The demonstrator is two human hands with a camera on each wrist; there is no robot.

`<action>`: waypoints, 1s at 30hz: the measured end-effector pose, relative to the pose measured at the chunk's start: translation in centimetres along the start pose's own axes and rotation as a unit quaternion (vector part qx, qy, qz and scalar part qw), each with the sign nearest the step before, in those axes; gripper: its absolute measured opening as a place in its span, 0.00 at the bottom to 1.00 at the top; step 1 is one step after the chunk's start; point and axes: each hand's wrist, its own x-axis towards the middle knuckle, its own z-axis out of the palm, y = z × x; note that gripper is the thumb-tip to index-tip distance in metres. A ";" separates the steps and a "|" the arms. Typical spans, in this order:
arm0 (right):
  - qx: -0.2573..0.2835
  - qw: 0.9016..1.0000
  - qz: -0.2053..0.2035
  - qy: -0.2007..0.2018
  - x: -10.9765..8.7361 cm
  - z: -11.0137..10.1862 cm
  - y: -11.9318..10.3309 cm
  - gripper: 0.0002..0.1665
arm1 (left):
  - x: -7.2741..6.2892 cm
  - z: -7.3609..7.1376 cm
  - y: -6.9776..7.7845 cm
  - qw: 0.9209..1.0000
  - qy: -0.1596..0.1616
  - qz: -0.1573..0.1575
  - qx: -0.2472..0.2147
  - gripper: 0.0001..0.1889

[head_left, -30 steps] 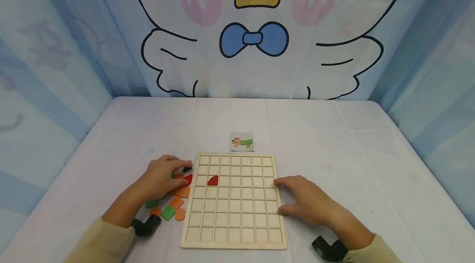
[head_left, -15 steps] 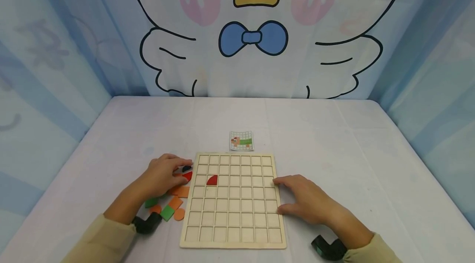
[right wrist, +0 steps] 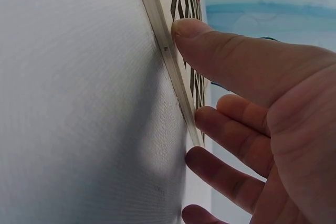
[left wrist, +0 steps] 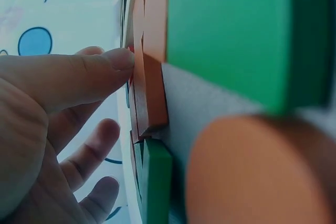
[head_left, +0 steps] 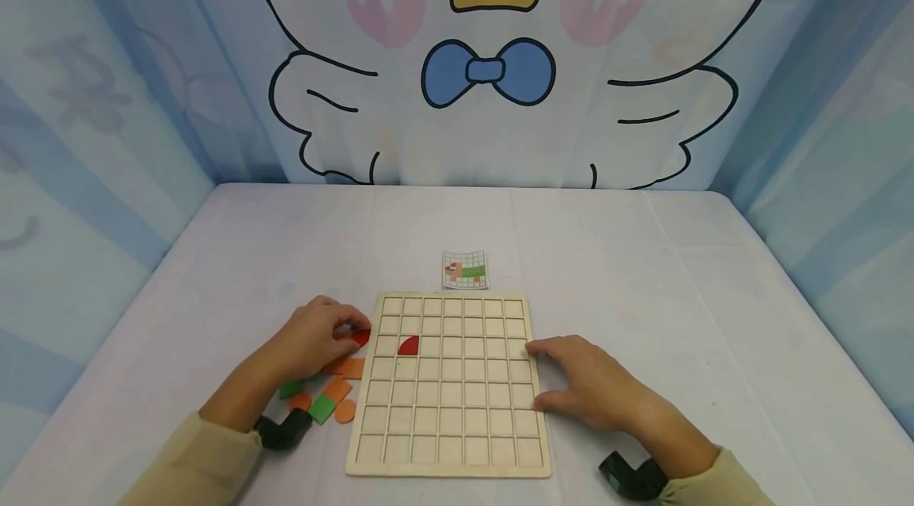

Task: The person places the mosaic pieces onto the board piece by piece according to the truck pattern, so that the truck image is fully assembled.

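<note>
Beside the left edge of the pale wooden gridded board [head_left: 450, 423], a flat red piece [head_left: 362, 338] lies at your left hand [head_left: 314, 336], too covered to show its direction or long axis. The thumb and forefinger there stand near each other; whether they pinch it, you cannot tell. The board lies square to you, bearing a red quarter-circle [head_left: 410, 346], rounded edge toward far left. Your right hand [head_left: 589, 383] touches the board's right edge, thumb and forefinger spread. Nearer you lies an orange disc [head_left: 345, 411].

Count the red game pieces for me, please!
2 in view: a red quarter-circle in a square of the wooden board, and a red piece beside the board, at the left hand. More may be hidden there.
</note>
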 end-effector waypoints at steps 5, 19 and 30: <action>0.003 1.000 0.002 0.001 0.0 0.0 0.0 0.38 | 0.2 0.1 -0.2 1.000 0.005 0.006 0.004 0.12; -0.001 1.000 0.004 0.002 0.1 0.0 -0.1 0.38 | 0.3 0.1 0.0 1.000 0.010 0.003 0.020 0.14; 0.001 1.000 0.003 0.001 0.0 0.0 -0.1 0.38 | 0.6 0.2 -0.1 0.998 0.034 0.018 0.059 0.13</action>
